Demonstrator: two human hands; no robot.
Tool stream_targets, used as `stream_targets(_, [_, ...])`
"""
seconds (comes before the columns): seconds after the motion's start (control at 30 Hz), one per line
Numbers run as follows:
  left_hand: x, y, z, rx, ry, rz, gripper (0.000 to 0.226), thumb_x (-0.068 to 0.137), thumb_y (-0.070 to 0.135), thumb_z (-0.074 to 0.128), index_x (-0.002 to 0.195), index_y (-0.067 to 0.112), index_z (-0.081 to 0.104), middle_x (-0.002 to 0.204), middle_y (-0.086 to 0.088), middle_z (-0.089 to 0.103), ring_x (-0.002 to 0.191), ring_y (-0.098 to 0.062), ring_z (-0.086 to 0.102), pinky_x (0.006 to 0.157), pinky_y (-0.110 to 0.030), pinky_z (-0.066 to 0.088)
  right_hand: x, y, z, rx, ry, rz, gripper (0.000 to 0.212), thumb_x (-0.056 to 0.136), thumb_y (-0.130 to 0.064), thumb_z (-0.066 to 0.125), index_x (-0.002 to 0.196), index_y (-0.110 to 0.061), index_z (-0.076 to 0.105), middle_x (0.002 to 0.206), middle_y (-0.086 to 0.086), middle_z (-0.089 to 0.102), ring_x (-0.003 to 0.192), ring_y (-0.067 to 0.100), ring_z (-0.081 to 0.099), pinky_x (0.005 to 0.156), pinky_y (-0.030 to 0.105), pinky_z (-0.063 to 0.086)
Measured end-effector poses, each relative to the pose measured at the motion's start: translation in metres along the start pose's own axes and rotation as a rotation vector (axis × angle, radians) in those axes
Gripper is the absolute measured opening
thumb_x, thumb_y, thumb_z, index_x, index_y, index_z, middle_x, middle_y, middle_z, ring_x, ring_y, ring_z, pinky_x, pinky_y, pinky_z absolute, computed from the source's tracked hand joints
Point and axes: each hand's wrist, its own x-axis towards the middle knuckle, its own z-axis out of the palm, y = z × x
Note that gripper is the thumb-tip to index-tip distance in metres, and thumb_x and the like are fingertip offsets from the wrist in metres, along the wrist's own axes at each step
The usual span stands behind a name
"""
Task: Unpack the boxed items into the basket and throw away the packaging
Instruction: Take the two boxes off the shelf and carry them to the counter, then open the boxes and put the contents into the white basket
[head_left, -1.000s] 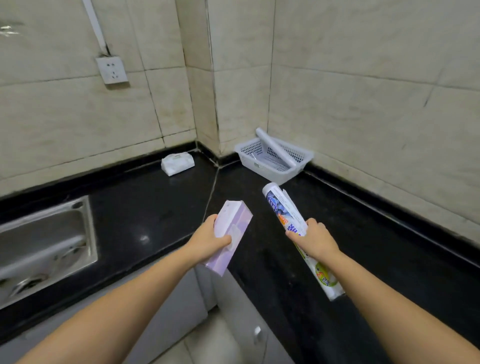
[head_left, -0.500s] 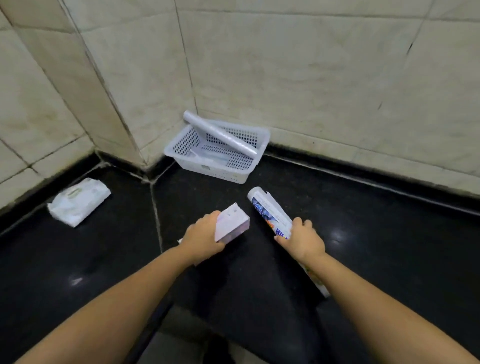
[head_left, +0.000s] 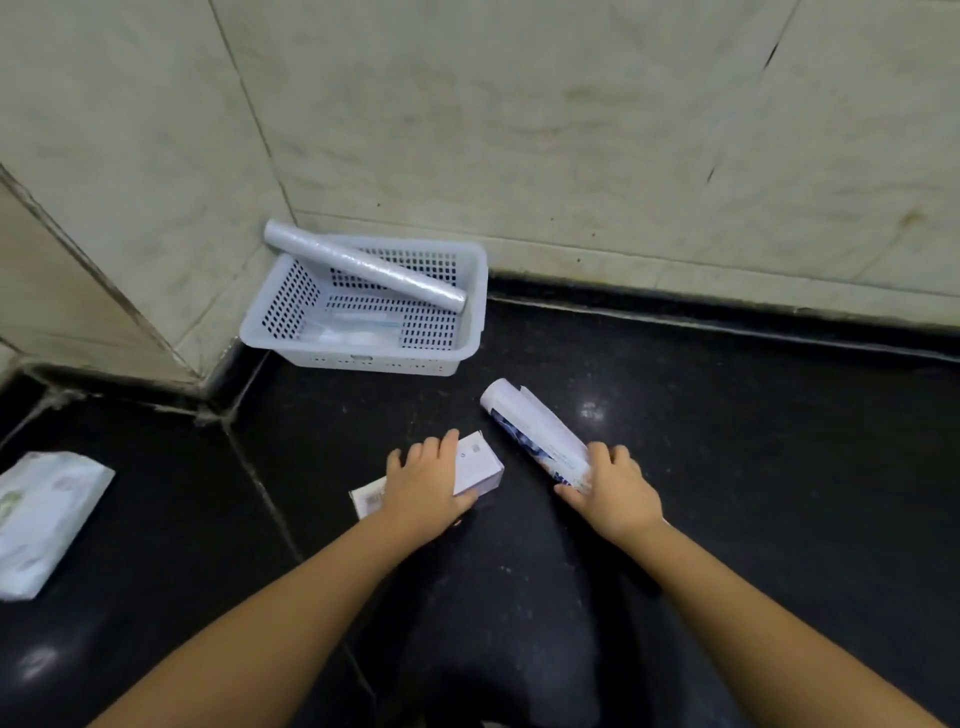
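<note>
My left hand (head_left: 423, 483) lies over a pale lilac box (head_left: 478, 465) that rests flat on the black counter (head_left: 753, 467), fingers wrapped over its top. My right hand (head_left: 613, 488) grips the near end of a long white and blue box (head_left: 535, 431), open at its far end, which lies on the counter pointing toward the basket. The white perforated basket (head_left: 470, 312) stands in the wall corner. A clear plastic-wrap roll (head_left: 363, 265) lies slanted across its rim, and thin packaged items (head_left: 358, 327) lie on its floor.
A white soft tissue pack (head_left: 41, 514) lies on the counter at the far left. Tiled walls (head_left: 571, 130) close off the counter behind the basket and to the left. The counter's front edge is near my forearms.
Both hands have lowered the boxes from the air onto the counter in front of the basket. The view has swung right and down, so the sink and socket have left the frame.
</note>
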Motion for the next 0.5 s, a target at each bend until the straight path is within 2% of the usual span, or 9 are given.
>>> stream_targets(0.07, [0.001,0.005,-0.006,-0.046,0.037,0.046,0.064,0.084,0.052,0.053,0.134,0.018,0.032,0.127,-0.003,0.051,0.117,-0.024,0.048,0.1,-0.039,0.033,-0.001,-0.002,-0.006,0.013,0.01,-0.003,0.067,0.083,-0.058,0.054,0.133,-0.018,0.035,0.13,0.009,0.044,0.12,0.029,0.044,0.093,0.045,0.046])
stream_targets(0.13, [0.0,0.008,-0.017,-0.122,0.09,0.097,0.062,0.084,0.053,0.053,0.132,0.019,0.035,0.123,-0.001,0.052,0.112,-0.023,0.05,0.095,-0.036,0.036,0.0,-0.009,-0.017,0.054,0.063,-0.028,0.066,0.085,-0.059,0.049,0.137,-0.02,0.035,0.136,0.008,0.043,0.125,0.028,0.042,0.099,0.045,0.041])
stream_targets(0.23, [-0.006,0.012,-0.037,-0.246,0.205,0.187,0.063,0.083,0.053,0.055,0.133,0.02,0.037,0.12,0.001,0.053,0.109,-0.022,0.051,0.093,-0.033,0.036,0.002,-0.028,-0.042,0.215,0.13,-0.148,0.054,0.089,-0.05,0.047,0.134,-0.021,0.041,0.137,0.004,0.046,0.126,0.023,0.042,0.104,0.044,0.039])
stream_targets(0.37, [-0.013,0.019,-0.065,-0.268,0.35,0.282,0.061,0.083,0.045,0.059,0.134,0.019,0.04,0.125,0.003,0.053,0.114,-0.018,0.049,0.097,-0.032,0.035,0.001,-0.058,-0.075,0.504,-0.071,-0.317,0.034,0.09,-0.04,0.051,0.121,-0.026,0.051,0.11,-0.003,0.062,0.093,0.007,0.06,0.078,0.022,0.048])
stream_targets(0.5, [-0.016,0.022,-0.086,-0.217,0.438,0.297,0.056,0.084,0.043,0.058,0.133,0.022,0.041,0.122,0.006,0.054,0.112,-0.015,0.048,0.095,-0.028,0.031,-0.001,-0.068,-0.095,0.636,-0.14,-0.382,0.033,0.089,-0.039,0.052,0.121,-0.029,0.049,0.102,-0.004,0.065,0.091,0.013,0.065,0.071,0.027,0.056])
